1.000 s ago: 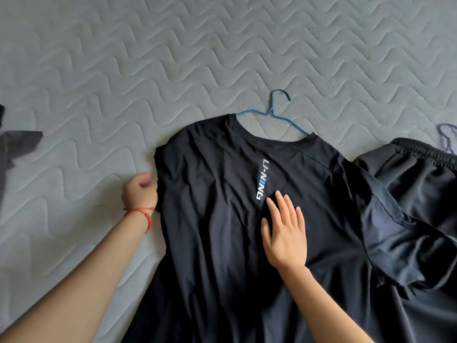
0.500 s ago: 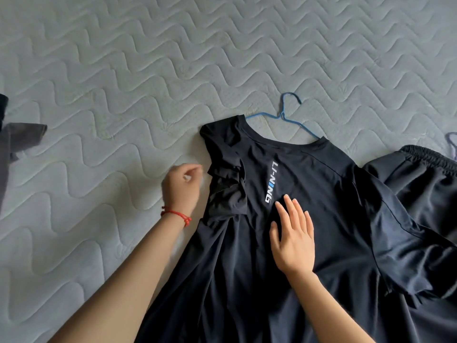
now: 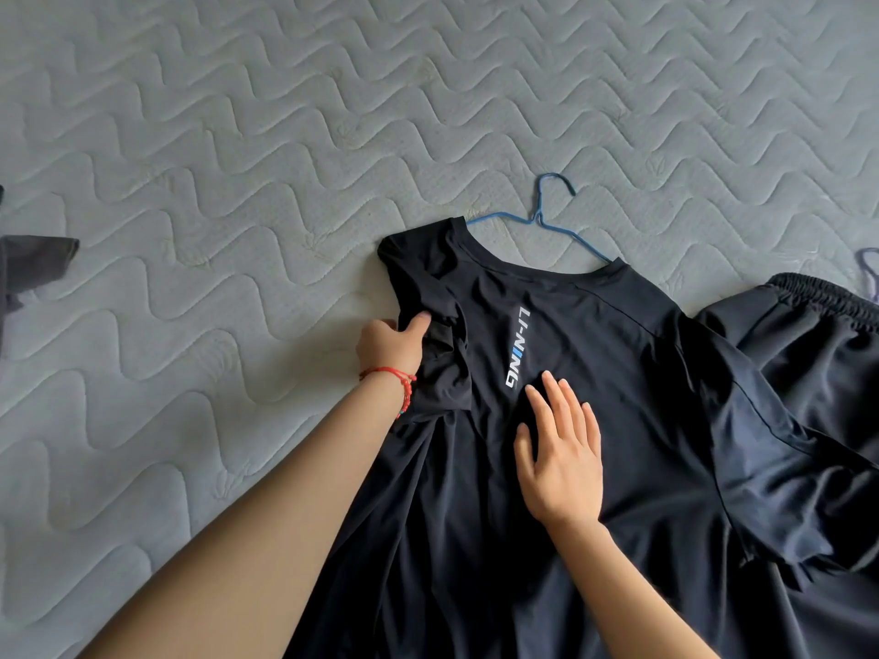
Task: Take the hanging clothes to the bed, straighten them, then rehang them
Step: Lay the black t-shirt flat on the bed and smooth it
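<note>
Our left hand (image 3: pixel 390 342) pinches the bunched sleeve at nine o'clock of the shirt (image 3: pixel 594 373) lying on the bed (image 3: pixel 238 135), while our right hand (image 3: pixel 561 454) presses flat, fingers spread, mid-shirt.

Black T-shirt (image 3: pixel 594 349), white and blue lettering. Blue hanger (image 3: pixel 542 216). Grey bed (image 3: pixel 238 135), wavy quilting; red wrist string (image 3: pixel 397 375)

This is a bedroom in a home. A bare quilted mattress (image 3: pixel 285 135) with a wavy stitched pattern fills the view from nine o'clock round to three. Household laundry lies on it: a black T-shirt (image 3: pixel 618 373) at centre on a blue wire hanger (image 3: pixel 537 216), black shorts with an elastic waistband (image 3: pixel 818 316) at three o'clock, and a grey garment (image 3: pixel 33 264) at nine o'clock.
</note>
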The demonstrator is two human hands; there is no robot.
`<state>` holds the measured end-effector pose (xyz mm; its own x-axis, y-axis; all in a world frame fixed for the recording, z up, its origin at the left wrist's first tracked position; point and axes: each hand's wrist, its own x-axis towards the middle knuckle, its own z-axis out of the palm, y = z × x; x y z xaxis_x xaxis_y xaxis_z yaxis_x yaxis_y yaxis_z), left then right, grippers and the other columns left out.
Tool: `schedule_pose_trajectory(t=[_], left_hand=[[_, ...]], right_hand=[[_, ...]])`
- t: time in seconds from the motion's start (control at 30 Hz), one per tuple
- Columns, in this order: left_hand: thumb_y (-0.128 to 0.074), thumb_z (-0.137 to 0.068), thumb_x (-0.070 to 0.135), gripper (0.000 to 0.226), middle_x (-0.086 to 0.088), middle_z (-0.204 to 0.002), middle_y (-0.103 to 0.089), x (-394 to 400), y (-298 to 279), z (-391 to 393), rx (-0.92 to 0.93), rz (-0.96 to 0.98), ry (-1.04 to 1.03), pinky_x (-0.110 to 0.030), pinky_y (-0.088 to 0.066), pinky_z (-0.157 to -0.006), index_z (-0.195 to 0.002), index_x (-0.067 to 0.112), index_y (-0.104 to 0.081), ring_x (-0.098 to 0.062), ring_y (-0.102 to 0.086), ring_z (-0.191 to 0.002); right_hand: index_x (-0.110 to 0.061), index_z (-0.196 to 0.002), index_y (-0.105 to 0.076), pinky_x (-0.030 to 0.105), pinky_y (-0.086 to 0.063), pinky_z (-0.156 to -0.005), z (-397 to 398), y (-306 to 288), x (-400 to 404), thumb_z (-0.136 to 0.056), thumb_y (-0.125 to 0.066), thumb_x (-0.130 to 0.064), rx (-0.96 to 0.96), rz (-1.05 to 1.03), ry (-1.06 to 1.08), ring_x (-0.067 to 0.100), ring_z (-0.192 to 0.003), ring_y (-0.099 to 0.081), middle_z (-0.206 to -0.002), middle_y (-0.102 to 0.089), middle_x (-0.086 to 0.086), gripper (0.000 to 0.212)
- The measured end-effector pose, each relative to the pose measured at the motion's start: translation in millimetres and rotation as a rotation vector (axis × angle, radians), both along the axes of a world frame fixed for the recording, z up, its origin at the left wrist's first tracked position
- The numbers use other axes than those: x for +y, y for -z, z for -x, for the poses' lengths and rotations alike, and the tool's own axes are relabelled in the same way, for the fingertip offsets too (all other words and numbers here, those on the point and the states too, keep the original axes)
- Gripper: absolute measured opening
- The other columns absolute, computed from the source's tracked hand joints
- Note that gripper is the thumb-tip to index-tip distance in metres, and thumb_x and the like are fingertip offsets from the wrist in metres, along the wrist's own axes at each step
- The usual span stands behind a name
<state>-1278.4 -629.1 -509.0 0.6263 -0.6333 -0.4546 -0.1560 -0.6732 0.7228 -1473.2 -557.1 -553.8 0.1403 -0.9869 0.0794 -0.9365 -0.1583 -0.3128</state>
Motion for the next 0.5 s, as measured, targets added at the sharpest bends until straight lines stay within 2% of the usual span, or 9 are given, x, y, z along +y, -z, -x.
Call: schedule_pose_trajectory(t=[0.07, 0.13, 0.2, 0.27, 0.33, 0.43, 0.5], left_hand=[[-0.063, -0.082, 0.028, 0.034, -0.022, -0.066, -0.057, -4, 5, -7, 0.034, 0.008, -0.038, -0.029, -0.033, -0.063, -0.063, 0.0, -0.059, -0.031, -0.05, -0.07], [-0.067, -0.079, 0.024, 0.027, -0.023, -0.067, -0.058, -4, 12, -16, 0.097, 0.054, -0.078, -0.031, -0.039, -0.068, -0.066, 0.002, -0.063, -0.026, -0.049, -0.07], [-0.07, -0.077, 0.021, 0.021, -0.008, -0.062, -0.056, 1, 13, -29, 0.155, 0.116, -0.143, -0.036, -0.046, -0.073, -0.08, 0.0, -0.066, -0.022, -0.05, -0.073], [-0.07, -0.077, 0.016, 0.027, 0.004, -0.056, -0.056, 6, 11, -56, 0.144, 0.186, -0.228, -0.041, -0.049, -0.078, -0.094, -0.004, -0.065, -0.021, -0.05, -0.076], [-0.067, -0.08, 0.014, 0.029, 0.006, -0.055, -0.052, 13, 4, -91, 0.064, 0.278, -0.319, -0.036, -0.048, -0.073, -0.098, -0.008, -0.062, -0.021, -0.047, -0.078], [-0.059, -0.087, 0.022, 0.031, 0.0, -0.061, -0.047, 26, -6, -135, -0.041, 0.274, -0.442, -0.029, -0.039, -0.072, -0.086, -0.009, -0.061, -0.02, -0.049, -0.075], [-0.066, -0.078, 0.04, 0.04, -0.011, -0.076, -0.058, 30, -6, -143, 0.063, 0.184, -0.455, -0.029, -0.043, -0.077, -0.078, 0.0, -0.061, -0.021, -0.055, -0.076]], right_hand=[[-0.013, -0.125, -0.056, 0.026, -0.005, -0.114, 0, 0, 1, -0.086, -0.037, -0.03, -0.004, -0.002, 0.001, 0.017, -0.134, -0.028, -0.141, -0.049, 0.006, 0.046], [-0.014, -0.124, -0.056, 0.026, -0.005, -0.114, 0, 1, 0, -0.086, -0.037, -0.03, -0.002, -0.005, -0.003, 0.017, -0.134, -0.029, -0.141, -0.049, 0.006, 0.046], [-0.014, -0.124, -0.056, 0.026, -0.006, -0.114, 0, 1, 0, -0.086, -0.036, -0.031, 0.001, -0.008, -0.003, 0.017, -0.134, -0.03, -0.141, -0.048, 0.006, 0.046], [-0.013, -0.124, -0.056, 0.027, -0.006, -0.114, 0, 0, 0, -0.086, -0.036, -0.031, 0.001, -0.011, -0.002, 0.017, -0.134, -0.029, -0.141, -0.048, 0.006, 0.046], [-0.013, -0.124, -0.056, 0.027, -0.007, -0.114, 0, 0, 0, -0.086, -0.036, -0.03, 0.001, -0.008, -0.003, 0.017, -0.134, -0.029, -0.141, -0.049, 0.007, 0.047], [-0.012, -0.124, -0.057, 0.027, -0.006, -0.114, 0, 0, 0, -0.086, -0.035, -0.031, 0.0, -0.009, -0.003, 0.017, -0.134, -0.028, -0.141, -0.049, 0.007, 0.047], [-0.012, -0.124, -0.057, 0.027, -0.006, -0.113, 1, 0, 0, -0.086, -0.035, -0.031, 0.003, -0.011, -0.003, 0.017, -0.134, -0.028, -0.141, -0.049, 0.007, 0.048]])
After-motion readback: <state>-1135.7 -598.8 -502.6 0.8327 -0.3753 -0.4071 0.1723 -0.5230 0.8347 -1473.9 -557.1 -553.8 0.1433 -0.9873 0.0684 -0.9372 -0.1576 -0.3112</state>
